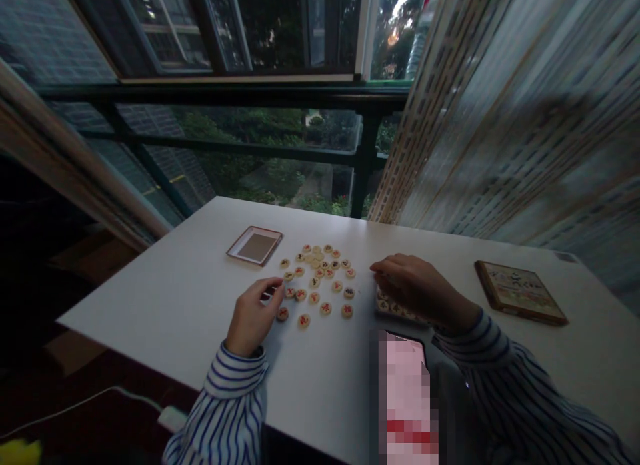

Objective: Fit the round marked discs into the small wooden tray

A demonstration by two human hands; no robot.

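Note:
Round Chinese chess pieces (314,298), pale with red or black characters, lie scattered in the middle of the white table (165,285). At their left edge is my left hand (255,313), its fingers loosely curved and apart, with no piece visible in it. My right hand (417,285) hovers above a small box of chess pieces (395,308), its fingertips drawn together over the box's left side. Whatever the right fingers may hold is hidden. The hand and wrist cover much of the box, though rows of pieces show below them.
A shallow open lid or tray (240,246) lies at the back left. On the right is a flat box with a picture (520,292). A phone with a blurred screen (407,392) stands at the near edge. Behind the table are a railing (225,92) and curtain (475,118).

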